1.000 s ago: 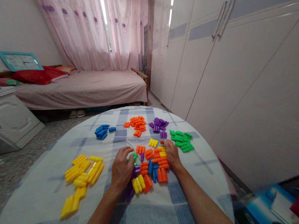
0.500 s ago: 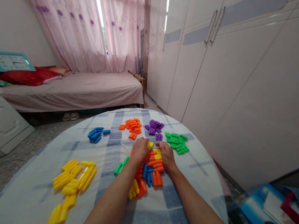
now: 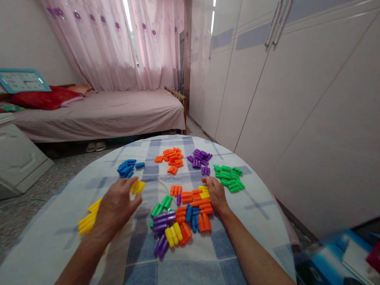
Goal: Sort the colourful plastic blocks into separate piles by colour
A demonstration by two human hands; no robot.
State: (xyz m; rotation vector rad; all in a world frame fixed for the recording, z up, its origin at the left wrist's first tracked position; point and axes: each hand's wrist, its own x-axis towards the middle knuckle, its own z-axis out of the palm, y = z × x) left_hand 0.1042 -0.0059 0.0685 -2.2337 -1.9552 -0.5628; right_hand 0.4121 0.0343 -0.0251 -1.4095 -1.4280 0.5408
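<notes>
My left hand (image 3: 116, 206) is closed, pinching a small yellow plastic block (image 3: 137, 187) at its fingertips above the table's left half. Under and behind that hand lies a pile of yellow tube-shaped blocks (image 3: 87, 222), partly hidden by the wrist. In front of me is a joined cluster of ribbed blocks in orange (image 3: 204, 223), blue (image 3: 194, 220), purple (image 3: 163, 220), green (image 3: 162, 205) and yellow (image 3: 173, 235). Curled against the cluster's right edge, my right hand (image 3: 216, 195) grips a yellow block (image 3: 204, 192) at its upper right corner.
Along the far side of the round table sit loose piles of blue (image 3: 126, 168), orange (image 3: 173, 158), purple (image 3: 200, 158) and green (image 3: 229, 177) blocks. A checked cloth (image 3: 186, 277) covers the table. A bed (image 3: 116, 113) and a wardrobe (image 3: 303, 87) stand beyond.
My left hand has swung left from the cluster's top to near the yellow pile, carrying the yellow block. More of the cluster shows now. The right hand stays at its right edge.
</notes>
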